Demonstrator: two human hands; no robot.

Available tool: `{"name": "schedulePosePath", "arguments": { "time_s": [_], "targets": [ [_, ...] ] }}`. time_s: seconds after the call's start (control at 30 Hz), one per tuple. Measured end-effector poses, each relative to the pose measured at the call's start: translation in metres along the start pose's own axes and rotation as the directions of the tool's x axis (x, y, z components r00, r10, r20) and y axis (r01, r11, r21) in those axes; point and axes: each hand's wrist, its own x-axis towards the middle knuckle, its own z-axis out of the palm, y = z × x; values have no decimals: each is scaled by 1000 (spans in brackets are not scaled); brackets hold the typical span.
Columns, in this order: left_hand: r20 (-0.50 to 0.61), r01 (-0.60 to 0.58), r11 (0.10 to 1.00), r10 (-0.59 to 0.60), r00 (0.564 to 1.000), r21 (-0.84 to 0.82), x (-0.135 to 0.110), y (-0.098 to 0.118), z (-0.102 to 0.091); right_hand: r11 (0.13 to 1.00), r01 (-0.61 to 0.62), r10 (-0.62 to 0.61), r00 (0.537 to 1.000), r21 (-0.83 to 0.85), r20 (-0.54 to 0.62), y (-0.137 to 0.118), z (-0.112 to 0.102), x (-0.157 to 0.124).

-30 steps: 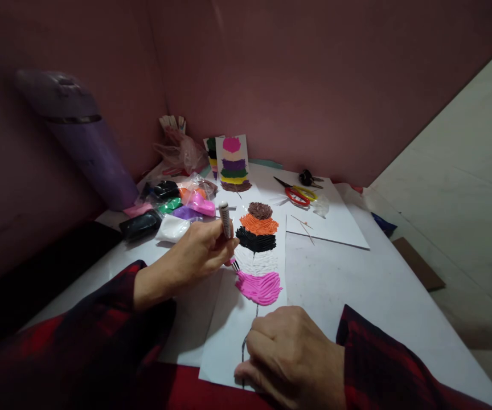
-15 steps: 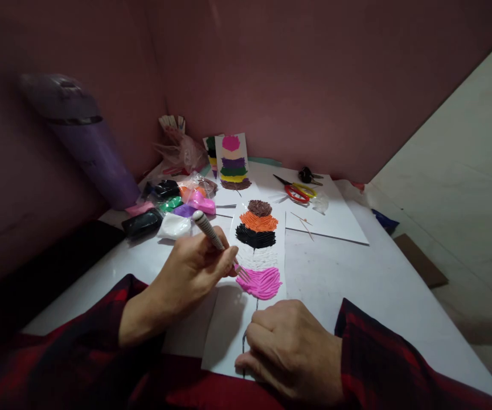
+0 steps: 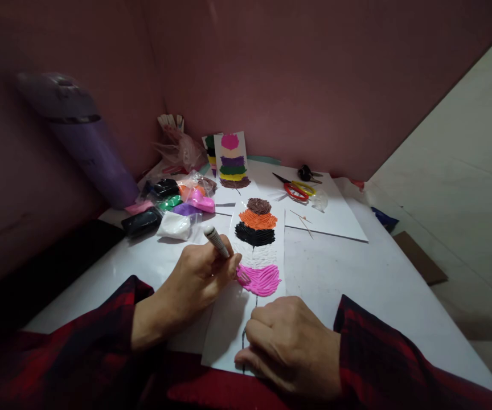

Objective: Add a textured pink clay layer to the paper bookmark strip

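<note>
My left hand [image 3: 201, 276] is closed around a fork, its light patterned handle [image 3: 216, 241] pointing up and back. The fork's tines [image 3: 245, 277] touch the left side of a pink clay band [image 3: 263, 281]. Above that band, white [image 3: 261, 256], black [image 3: 254, 234], orange [image 3: 258, 219] and brown clay [image 3: 258, 206] bands are stacked on a white paper strip [image 3: 224, 336]. Most bands show grooved lines. Fingers curled in, my right hand [image 3: 291, 344] rests on the strip's lower part beside a dark drawn line. Nothing shows in its fingers.
Bagged coloured clay [image 3: 177, 205] lies at the left, near a purple bottle [image 3: 94, 154]. Behind stands a finished-looking striped card [image 3: 232, 162]. Scissors [image 3: 296, 191] and thin sticks [image 3: 303, 221] lie on white board [image 3: 340, 219] to the right.
My left hand has shifted slightly right and turned, so the fork handle stands steeper. The tines remain at the pink band's left side. My right hand stays in place.
</note>
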Motion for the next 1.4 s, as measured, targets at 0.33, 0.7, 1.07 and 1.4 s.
{"name": "schedulePosePath", "arguments": {
  "time_s": [0.33,0.7,1.07,1.4],
  "targets": [
    [6,-50,989,50,999,140,5,1,-9,1000,0,0,1000,4,-6,-1,-1,1],
    [20,-37,989,35,999,144,7,-2,-13,1000,1,0,999,22,-36,0,0,0],
    [-43,-96,970,108,993,225,9,-6,-16,1000,9,-9,999,13,-45,0,0,0],
    [-95,-39,997,33,995,-61,-2,8,-2,1000,3,-3,999,3,-43,1,0,1]
  ]
}}
